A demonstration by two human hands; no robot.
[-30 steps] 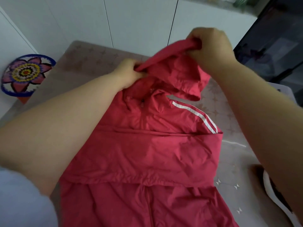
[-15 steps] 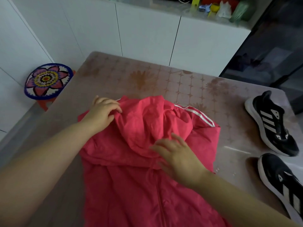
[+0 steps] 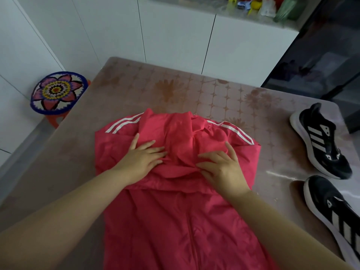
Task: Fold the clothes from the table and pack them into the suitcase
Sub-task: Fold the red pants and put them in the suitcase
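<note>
A red jacket (image 3: 175, 221) with white shoulder stripes lies flat on the table (image 3: 175, 88), its sleeves folded in and its hood folded down over the chest. My left hand (image 3: 143, 160) presses flat on the hood's left side, fingers spread. My right hand (image 3: 222, 168) presses flat on the hood's right side, fingers straight. No suitcase is in view.
Two black sneakers with white stripes lie on the table's right side, one farther back (image 3: 319, 141) and one nearer (image 3: 335, 217). A colourful flower-patterned stool (image 3: 57, 92) stands left of the table. White cabinets (image 3: 175, 36) run behind it.
A second ago both hands held the hood up by its edge. They have laid it down onto the jacket's chest and now press it flat with open palms.
</note>
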